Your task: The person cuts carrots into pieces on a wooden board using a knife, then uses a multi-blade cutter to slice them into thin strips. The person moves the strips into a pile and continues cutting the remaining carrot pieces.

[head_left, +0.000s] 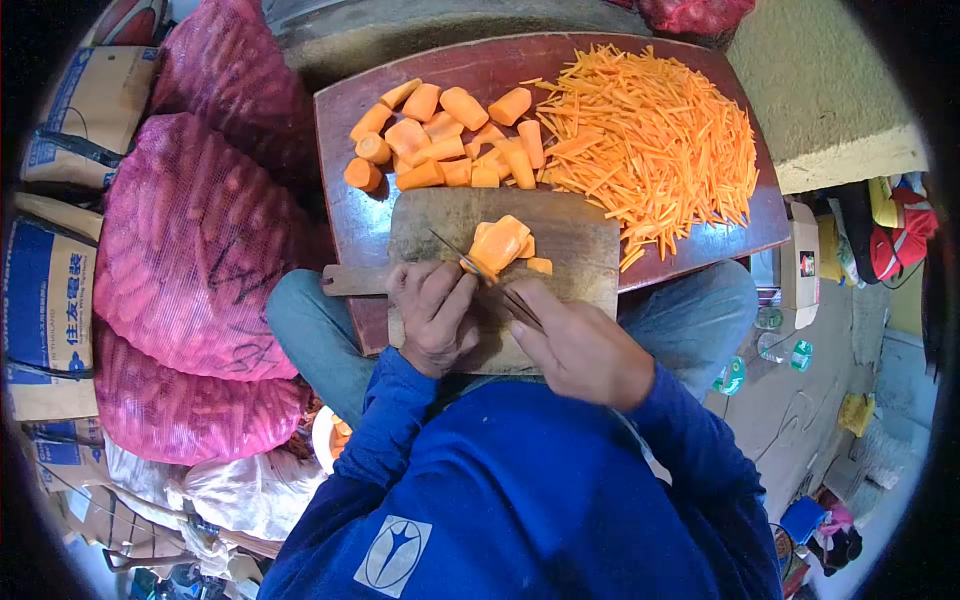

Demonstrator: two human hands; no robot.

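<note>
My right hand (580, 345) is wrapped round the handle of a knife (462, 257), whose thin blade slants up to the left over the wooden cutting board (580, 235). Just below the blade's left side, my left hand (435, 308) has its fingers curled down on the board; what they hold, if anything, is hidden. Cut carrot pieces (503, 240) lie on the board, touching the blade. Beyond the board, peeled carrot chunks (440, 148) lie on the left of the red-brown table (350, 215), and a large heap of carrot sticks (665, 145) covers its right part.
Pink mesh sacks of carrots (190, 250) are stacked at the left beside cardboard boxes (50, 300). A white container (325, 438) with orange pieces is near my left elbow. Plastic bottles (730, 375) lie on the floor at the right, near a concrete ledge (840, 90).
</note>
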